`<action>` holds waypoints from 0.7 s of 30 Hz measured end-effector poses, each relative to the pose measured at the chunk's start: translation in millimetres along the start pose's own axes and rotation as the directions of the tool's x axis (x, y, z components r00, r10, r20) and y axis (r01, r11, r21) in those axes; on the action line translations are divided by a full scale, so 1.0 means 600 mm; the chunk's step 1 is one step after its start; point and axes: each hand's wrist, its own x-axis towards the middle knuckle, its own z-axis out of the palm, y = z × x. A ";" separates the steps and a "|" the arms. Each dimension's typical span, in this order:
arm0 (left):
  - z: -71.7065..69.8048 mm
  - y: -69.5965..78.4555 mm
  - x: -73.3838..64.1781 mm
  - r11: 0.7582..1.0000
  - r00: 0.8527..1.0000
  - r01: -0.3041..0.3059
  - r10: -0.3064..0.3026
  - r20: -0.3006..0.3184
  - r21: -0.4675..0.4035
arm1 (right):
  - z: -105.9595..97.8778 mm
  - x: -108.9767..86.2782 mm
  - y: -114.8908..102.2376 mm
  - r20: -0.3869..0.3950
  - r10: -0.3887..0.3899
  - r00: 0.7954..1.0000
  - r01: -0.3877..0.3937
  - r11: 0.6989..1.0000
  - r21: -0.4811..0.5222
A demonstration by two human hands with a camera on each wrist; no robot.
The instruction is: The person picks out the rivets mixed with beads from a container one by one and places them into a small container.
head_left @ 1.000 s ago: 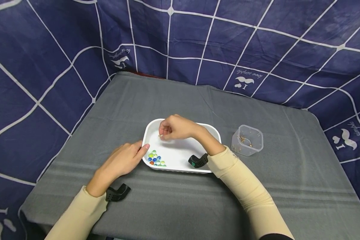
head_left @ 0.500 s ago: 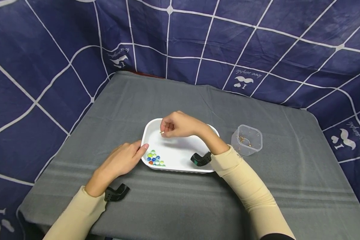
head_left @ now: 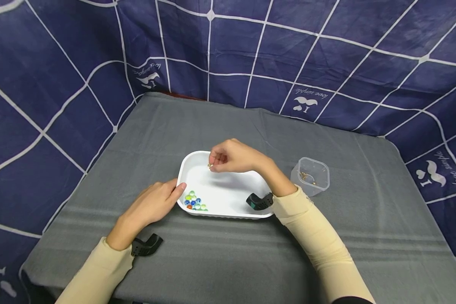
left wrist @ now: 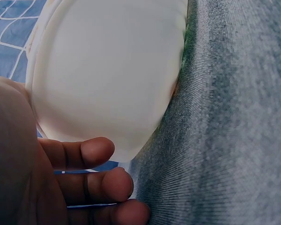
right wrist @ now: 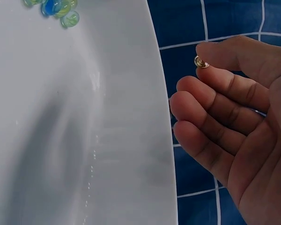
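Note:
A white tray (head_left: 228, 202) sits on the table. My left hand (head_left: 152, 204) grips its left rim, thumb over the edge; in the left wrist view the fingers (left wrist: 98, 152) curl beside the tray's outer wall. Between thumb and index finger, my right hand (head_left: 237, 157) pinches a small gold metal piece (right wrist: 201, 62) with a ring-like end. That hand is above the back part of the tray, and its other fingers are curled in loosely. Several glass marbles (head_left: 193, 202), blue, green, yellow and orange, lie in the tray's front left corner.
Right of the tray stands a clear plastic box (head_left: 319, 190) with several small gold pieces (head_left: 303, 175) inside. Grey cloth (head_left: 220, 261) covers the table. A blue checked curtain (head_left: 228, 50) hangs behind and along the sides.
My right hand has moved right and slightly up with the small gold metal piece pinched in it. The left hand keeps its grip on the tray rim.

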 end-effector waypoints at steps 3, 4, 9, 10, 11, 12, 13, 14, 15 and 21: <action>0.000 0.000 0.000 1.000 1.000 0.004 -0.004 0.002 -0.001 | -0.002 -0.007 0.003 -0.010 0.002 1.000 -0.002 1.000 0.000; 0.000 0.000 -0.001 1.000 1.000 0.005 -0.005 0.003 -0.002 | -0.002 -0.009 0.004 -0.011 0.002 1.000 -0.002 1.000 -0.001; 0.000 0.001 -0.001 1.000 1.000 0.008 -0.008 0.004 -0.005 | -0.003 -0.017 0.011 -0.015 0.001 1.000 -0.001 1.000 0.000; 0.000 0.001 -0.001 1.000 1.000 0.008 -0.008 0.004 -0.005 | -0.004 -0.019 0.012 -0.018 0.001 1.000 0.000 1.000 0.001; 0.000 0.001 -0.001 1.000 1.000 0.006 -0.006 0.005 -0.005 | -0.004 -0.021 0.013 -0.020 0.001 1.000 -0.001 1.000 0.002; 0.000 0.001 -0.001 1.000 1.000 0.006 -0.006 0.005 -0.005 | -0.005 -0.023 0.014 -0.023 0.002 1.000 -0.002 1.000 0.003; 0.000 0.001 -0.001 1.000 1.000 0.007 -0.007 0.006 -0.004 | -0.006 -0.026 0.014 -0.026 0.003 1.000 -0.003 1.000 0.005; 0.000 0.001 -0.001 1.000 1.000 0.007 -0.007 0.005 -0.004 | -0.007 -0.028 0.015 -0.031 0.004 1.000 -0.004 1.000 0.007; 0.000 0.001 -0.001 1.000 1.000 0.006 -0.005 0.006 -0.005 | -0.008 -0.030 0.015 -0.035 0.005 0.999 -0.005 1.000 0.008; 0.001 0.001 -0.001 1.000 1.000 0.004 -0.004 0.003 -0.007 | -0.016 -0.045 0.016 -0.071 0.027 0.997 -0.025 0.999 0.026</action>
